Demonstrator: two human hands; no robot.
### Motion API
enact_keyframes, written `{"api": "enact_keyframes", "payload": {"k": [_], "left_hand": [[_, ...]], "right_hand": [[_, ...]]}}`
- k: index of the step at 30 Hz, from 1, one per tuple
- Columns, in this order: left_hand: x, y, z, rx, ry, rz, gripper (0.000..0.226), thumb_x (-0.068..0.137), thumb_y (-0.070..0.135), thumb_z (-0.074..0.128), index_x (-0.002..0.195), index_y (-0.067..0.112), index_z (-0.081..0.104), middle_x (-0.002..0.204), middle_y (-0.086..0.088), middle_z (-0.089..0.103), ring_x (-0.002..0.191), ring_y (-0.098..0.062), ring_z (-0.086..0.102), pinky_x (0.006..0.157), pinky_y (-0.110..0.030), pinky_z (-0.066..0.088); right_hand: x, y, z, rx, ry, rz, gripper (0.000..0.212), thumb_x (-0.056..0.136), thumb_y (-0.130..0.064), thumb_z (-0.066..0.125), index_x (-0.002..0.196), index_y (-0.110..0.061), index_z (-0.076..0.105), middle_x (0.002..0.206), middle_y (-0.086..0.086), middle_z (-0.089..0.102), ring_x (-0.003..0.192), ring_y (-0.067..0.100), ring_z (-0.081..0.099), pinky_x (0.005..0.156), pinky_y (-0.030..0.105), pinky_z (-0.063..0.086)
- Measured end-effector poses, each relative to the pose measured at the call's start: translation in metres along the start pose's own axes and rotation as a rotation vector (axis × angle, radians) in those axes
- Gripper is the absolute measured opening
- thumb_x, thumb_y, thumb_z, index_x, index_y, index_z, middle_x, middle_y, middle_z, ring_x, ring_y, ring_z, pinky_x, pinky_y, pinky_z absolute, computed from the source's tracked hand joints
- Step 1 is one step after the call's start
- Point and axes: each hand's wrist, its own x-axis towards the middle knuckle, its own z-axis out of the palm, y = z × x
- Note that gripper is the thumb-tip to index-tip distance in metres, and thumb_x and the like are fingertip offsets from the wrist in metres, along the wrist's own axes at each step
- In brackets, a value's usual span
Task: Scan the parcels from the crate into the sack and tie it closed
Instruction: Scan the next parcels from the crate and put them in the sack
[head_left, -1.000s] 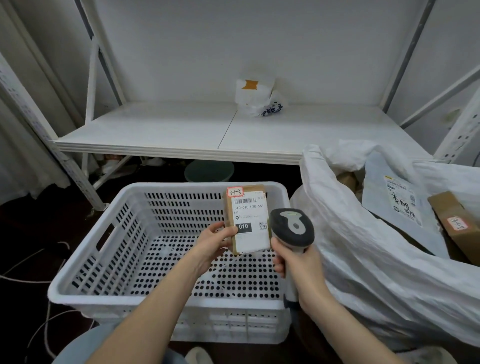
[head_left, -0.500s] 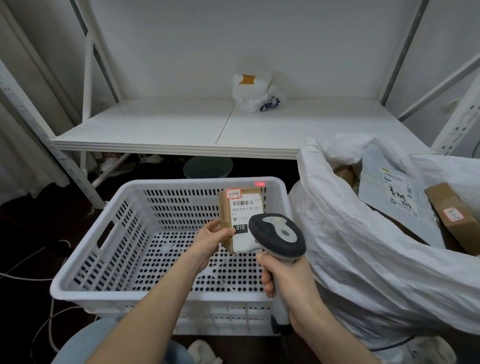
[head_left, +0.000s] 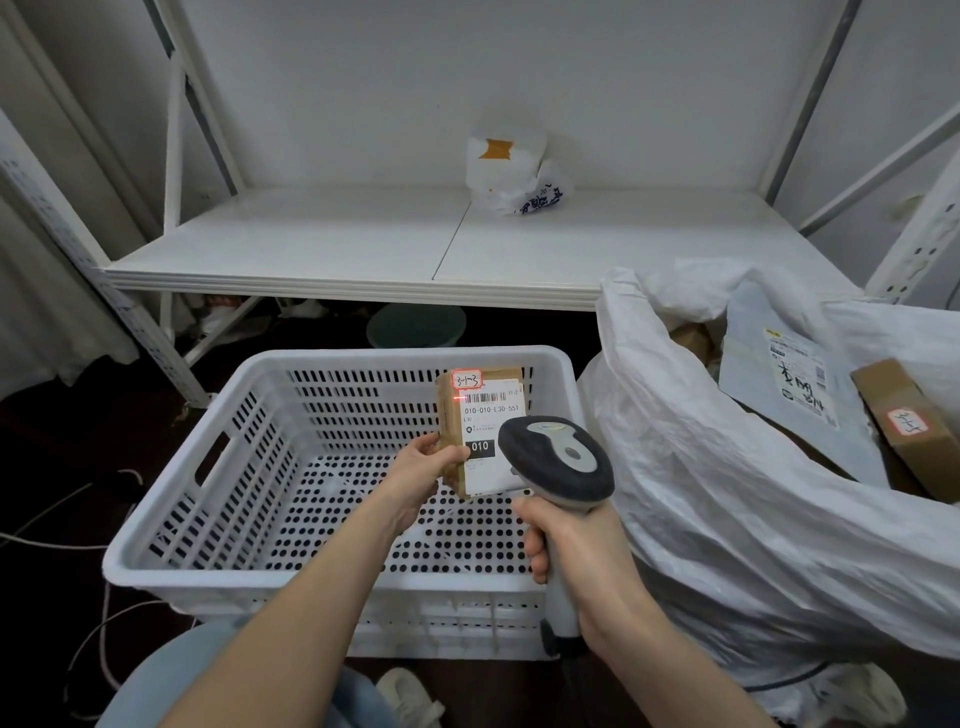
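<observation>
Two hands are at work, and I take them nearest first. My right hand (head_left: 576, 551) has its fingers wrapped tight round the grip of the scanner (head_left: 558, 462), whose head tips forward and up. Just beyond it, slightly left, my left hand (head_left: 423, 467) pinches the parcel (head_left: 485, 415) by its lower left edge, thumb on the label face and the other fingers hidden behind. The parcel is held above the crate (head_left: 171, 551), long axis upright, with the label turned toward me.

The barcode runs crosswise near the top of the label, above and beyond the scanner head. The red beam (head_left: 460, 398) shows only at the barcode's left end, so I judge the aim needs a small swing to the right before it reads.

The sack (head_left: 727, 467) slumps open to the right of the crate, with a grey mailer (head_left: 779, 374) and a brown box (head_left: 909, 431) inside. It lies on the scanner side, so the left hand would have to carry the parcel across. Farthest off is the shelf (head_left: 311, 249).
</observation>
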Motion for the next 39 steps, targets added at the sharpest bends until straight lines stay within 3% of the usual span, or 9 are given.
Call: {"api": "enact_keyframes", "payload": {"k": [4,13,22,26,30,35,39], "left_hand": [[0.001,0.0,-0.001,0.006,0.008,-0.005,0.06,0.084,0.014,0.069,0.138,0.01,0.044,0.115,-0.005,0.066,0.094,-0.015,0.06,0.066,-0.026,0.039],[-0.003,0.003,0.001,-0.022,-0.021,-0.021,0.033,0.088,0.008,0.06,0.118,0.016,0.052,0.105,-0.006,0.07,0.091,-0.018,0.058,0.064,-0.026,0.038],[-0.008,0.006,0.003,-0.024,-0.025,-0.025,0.035,0.089,0.005,0.057,0.123,0.01,0.051,0.1,-0.004,0.068,0.08,-0.012,0.059,0.053,-0.019,0.041],[-0.007,0.004,0.003,-0.027,-0.024,-0.029,0.037,0.088,0.006,0.058,0.123,0.01,0.05,0.102,-0.006,0.068,0.085,-0.015,0.06,0.058,-0.022,0.042],[-0.003,-0.002,0.003,-0.035,-0.013,-0.033,0.031,0.087,0.006,0.058,0.116,0.012,0.054,0.103,-0.006,0.068,0.094,-0.02,0.059,0.077,-0.03,0.045],[0.004,-0.006,0.005,-0.031,-0.034,-0.058,0.025,0.087,0.006,0.058,0.11,0.014,0.062,0.097,-0.003,0.071,0.092,-0.02,0.059,0.083,-0.034,0.042],[0.014,0.004,0.0,-0.012,0.02,-0.081,0.029,0.089,0.012,0.059,0.117,0.011,0.058,0.095,-0.002,0.069,0.082,-0.016,0.058,0.07,-0.027,0.043]], "right_hand": [[0.0,0.0,0.001,-0.013,-0.015,-0.006,0.026,0.082,-0.005,0.065,0.057,-0.008,0.059,0.049,0.005,0.052,0.04,0.011,0.046,0.044,0.022,0.04],[-0.001,0.0,0.001,-0.019,-0.027,-0.016,0.026,0.083,-0.006,0.064,0.058,-0.009,0.058,0.048,0.003,0.051,0.04,0.01,0.045,0.044,0.023,0.039],[0.003,0.002,0.001,-0.034,-0.024,0.002,0.022,0.082,-0.006,0.064,0.06,-0.008,0.059,0.049,0.003,0.052,0.041,0.011,0.045,0.044,0.023,0.04],[0.005,0.002,0.001,-0.036,-0.031,-0.003,0.022,0.082,-0.005,0.064,0.061,-0.008,0.059,0.049,0.003,0.051,0.041,0.011,0.044,0.044,0.023,0.04],[0.01,0.004,0.002,-0.056,-0.03,0.01,0.026,0.083,-0.006,0.064,0.058,-0.009,0.057,0.049,0.004,0.051,0.042,0.011,0.044,0.046,0.024,0.04],[0.024,0.01,0.004,-0.056,-0.031,0.047,0.023,0.084,-0.009,0.066,0.061,-0.009,0.059,0.049,0.002,0.052,0.042,0.011,0.044,0.048,0.024,0.04],[0.049,0.006,0.003,-0.07,-0.033,0.032,0.017,0.085,-0.012,0.067,0.068,-0.009,0.062,0.052,0.001,0.057,0.047,0.011,0.05,0.053,0.025,0.045]]}}
